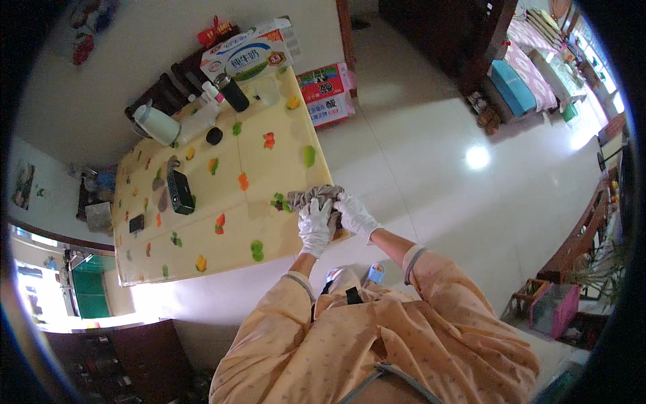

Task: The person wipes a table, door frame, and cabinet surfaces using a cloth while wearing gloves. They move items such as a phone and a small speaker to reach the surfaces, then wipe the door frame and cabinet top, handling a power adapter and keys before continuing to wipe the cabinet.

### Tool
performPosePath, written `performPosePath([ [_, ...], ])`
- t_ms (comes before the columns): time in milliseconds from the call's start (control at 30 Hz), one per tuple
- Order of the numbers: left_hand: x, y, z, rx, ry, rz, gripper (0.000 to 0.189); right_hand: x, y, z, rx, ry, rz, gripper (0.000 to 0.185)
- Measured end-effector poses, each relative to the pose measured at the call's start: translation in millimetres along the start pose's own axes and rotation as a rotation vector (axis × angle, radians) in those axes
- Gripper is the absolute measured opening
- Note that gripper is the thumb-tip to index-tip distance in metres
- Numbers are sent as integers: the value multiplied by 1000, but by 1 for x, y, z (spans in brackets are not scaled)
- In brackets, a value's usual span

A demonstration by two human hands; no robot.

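A bunched grey-brown cloth (318,194) lies at the near right corner of a table with a yellow fruit-patterned tablecloth (262,217). My left hand (316,230), in a white glove, presses on the cloth with its fingers over the folds. Also gloved in white, my right hand (356,214) grips the cloth's right end, just past the table edge. Part of the cloth is hidden beneath and between my hands.
Along the table's far side stand a pale kettle (157,123), a black bottle (232,93), a clear plastic container (267,91) and a milk carton box (247,55). A black speaker-like box (180,192) and a phone (137,223) lie leftward. Red-and-white cartons (327,93) sit beyond the right edge.
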State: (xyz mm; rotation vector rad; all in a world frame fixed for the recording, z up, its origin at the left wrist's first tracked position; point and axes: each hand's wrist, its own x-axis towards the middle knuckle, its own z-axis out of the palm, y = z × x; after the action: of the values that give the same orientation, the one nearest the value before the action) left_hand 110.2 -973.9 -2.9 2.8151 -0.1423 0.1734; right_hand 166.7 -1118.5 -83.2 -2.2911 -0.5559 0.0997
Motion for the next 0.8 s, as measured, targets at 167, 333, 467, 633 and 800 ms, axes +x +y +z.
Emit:
performPosePath([
  [167,10,-10,18,40,81,-9,48,10,-5,-15,-129,-130,-128,28],
  [333,51,-23,45,47,199,-43,48,52,-4,-47,-108,-190,-186,38],
  [467,111,-41,56,47,186,-134,50,116,13,-51,-92,-210,-182,42],
  [633,190,-55,52,18,98,-296,51,205,56,-19,189,-197,-139,36],
  [800,262,-71,34,44,80,-314,49,295,70,15,1401,-191,391,25],
])
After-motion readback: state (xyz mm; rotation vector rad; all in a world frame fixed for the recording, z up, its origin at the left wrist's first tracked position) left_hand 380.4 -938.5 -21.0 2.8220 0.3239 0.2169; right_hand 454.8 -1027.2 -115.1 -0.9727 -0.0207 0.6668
